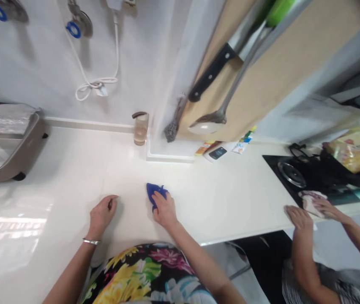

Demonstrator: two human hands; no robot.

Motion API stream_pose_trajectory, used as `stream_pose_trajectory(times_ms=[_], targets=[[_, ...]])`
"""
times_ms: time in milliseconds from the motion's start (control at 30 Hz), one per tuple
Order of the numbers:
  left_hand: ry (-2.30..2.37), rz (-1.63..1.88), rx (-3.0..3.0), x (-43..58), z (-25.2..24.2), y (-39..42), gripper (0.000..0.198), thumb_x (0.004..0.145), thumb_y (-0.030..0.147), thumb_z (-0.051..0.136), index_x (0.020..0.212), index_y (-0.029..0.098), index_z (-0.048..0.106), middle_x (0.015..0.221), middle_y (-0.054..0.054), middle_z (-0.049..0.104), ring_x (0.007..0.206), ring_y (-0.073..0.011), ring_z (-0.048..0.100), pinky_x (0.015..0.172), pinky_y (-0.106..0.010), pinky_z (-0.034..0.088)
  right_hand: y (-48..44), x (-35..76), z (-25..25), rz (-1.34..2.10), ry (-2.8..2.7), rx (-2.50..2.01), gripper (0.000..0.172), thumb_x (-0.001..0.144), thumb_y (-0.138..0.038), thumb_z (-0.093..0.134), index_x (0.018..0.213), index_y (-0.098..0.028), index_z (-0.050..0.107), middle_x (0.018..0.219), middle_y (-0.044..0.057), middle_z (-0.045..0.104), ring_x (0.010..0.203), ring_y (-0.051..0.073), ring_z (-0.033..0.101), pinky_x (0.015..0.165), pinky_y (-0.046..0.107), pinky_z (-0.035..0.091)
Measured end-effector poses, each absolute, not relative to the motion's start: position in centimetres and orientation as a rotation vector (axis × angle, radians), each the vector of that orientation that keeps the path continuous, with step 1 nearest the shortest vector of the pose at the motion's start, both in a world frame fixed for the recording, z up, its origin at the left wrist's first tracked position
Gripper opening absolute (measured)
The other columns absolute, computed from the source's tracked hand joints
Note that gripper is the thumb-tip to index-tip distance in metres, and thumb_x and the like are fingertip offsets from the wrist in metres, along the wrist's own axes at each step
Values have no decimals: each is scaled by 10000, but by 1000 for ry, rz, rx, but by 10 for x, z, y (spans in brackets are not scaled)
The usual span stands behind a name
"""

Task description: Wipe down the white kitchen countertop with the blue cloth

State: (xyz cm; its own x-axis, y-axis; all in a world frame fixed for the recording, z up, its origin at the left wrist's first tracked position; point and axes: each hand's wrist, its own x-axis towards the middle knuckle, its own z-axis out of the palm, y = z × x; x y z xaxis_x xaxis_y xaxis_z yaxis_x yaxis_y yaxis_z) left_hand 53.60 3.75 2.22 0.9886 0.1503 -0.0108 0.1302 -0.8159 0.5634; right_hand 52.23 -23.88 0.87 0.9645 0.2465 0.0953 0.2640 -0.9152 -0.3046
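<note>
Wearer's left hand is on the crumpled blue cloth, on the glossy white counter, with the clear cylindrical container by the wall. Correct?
Wrong hand: the head view shows the wearer's right hand on the crumpled blue cloth, on the glossy white counter; the clear cylindrical container does stand by the pale wall.

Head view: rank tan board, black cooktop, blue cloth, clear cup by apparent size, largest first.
1. Tan board, likely helped by nearness to the camera
2. Black cooktop
Unranked: blue cloth and clear cup. They look alike, and the right hand partly covers the cloth.
</note>
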Motion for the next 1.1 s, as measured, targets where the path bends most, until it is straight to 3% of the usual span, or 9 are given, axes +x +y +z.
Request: stream_pose_trajectory(times_ms=[400,633,800,933,1100], targets=[[233,63,2561,536,29,29,393,940,395,429,1130,240,735,853,-27,718,781,-172,626,696,-263,395,-406,411,-17,-381,34,-2931,539,801,-176,473,1319,-139,618,1442,113,557,1263,288,495,1140,489,347],[215,69,2544,537,29,28,386,937,388,443,1129,224,734,816,-30,695,763,-167,606,681,-264,387,-490,387,-13,-447,673,-3020,536,826,-212,456,1322,-83,612,1404,133,583,1129,313,547,1021,453,417],[213,43,2536,538,29,29,384,941,397,442,1133,230,729,820,-25,690,759,-167,595,686,-273,384,-455,386,-15,-469,862,-2983,530,795,-197,492,1298,-107,631,1364,148,599,1120,333,530,1001,477,409],[243,-62,2526,541,31,31,370,948,407,454,1153,247,717,845,-21,692,770,-171,590,704,-287,381,-393,386,-15,-421,632,-2974,526,800,-194,484,1300,-92,611,1378,171,578,1182,321,512,1047,487,380],[273,-160,2550,548,30,32,367,953,415,463,1173,251,707,865,-20,685,816,-193,589,719,-305,383,-314,394,-6,-372,391,-2885,569,755,-215,535,1310,-118,613,1437,129,540,1195,351,458,1075,518,370]])
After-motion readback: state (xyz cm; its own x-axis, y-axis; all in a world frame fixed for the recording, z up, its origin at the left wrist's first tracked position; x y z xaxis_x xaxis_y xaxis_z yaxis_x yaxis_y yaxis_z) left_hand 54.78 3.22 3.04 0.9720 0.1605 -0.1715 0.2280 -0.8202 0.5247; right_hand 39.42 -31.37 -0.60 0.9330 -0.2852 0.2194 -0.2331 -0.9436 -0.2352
